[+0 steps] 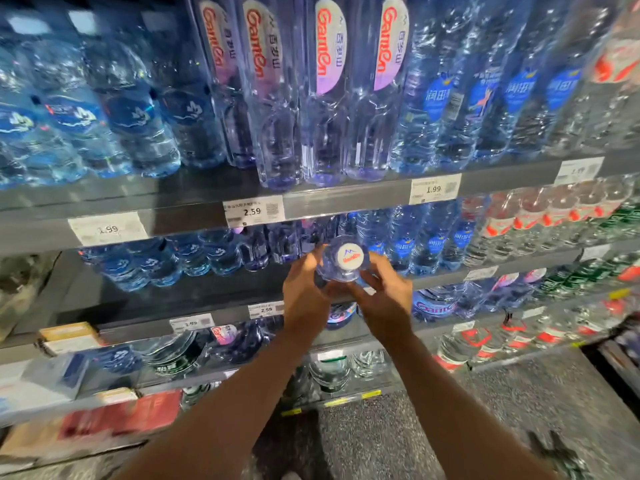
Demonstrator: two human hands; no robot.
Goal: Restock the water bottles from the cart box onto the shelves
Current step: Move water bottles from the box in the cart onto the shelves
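A clear water bottle (341, 268) with a white cap bearing a red and blue logo points its top at me, at the front edge of the second shelf (194, 292). My left hand (304, 289) grips its left side and my right hand (384, 292) grips its right side. The bottle's body is mostly hidden behind the cap and my fingers. Behind it stand more bottles of the same purple-tinted kind. The cart box is out of sight.
The top shelf (346, 199) holds tall Ganten bottles (325, 98) flanked by blue-labelled bottles. Price tags (252, 211) line the shelf edges. Lower shelves carry more bottles and red and white boxes (121, 414) at the left. Speckled floor (415, 427) lies below.
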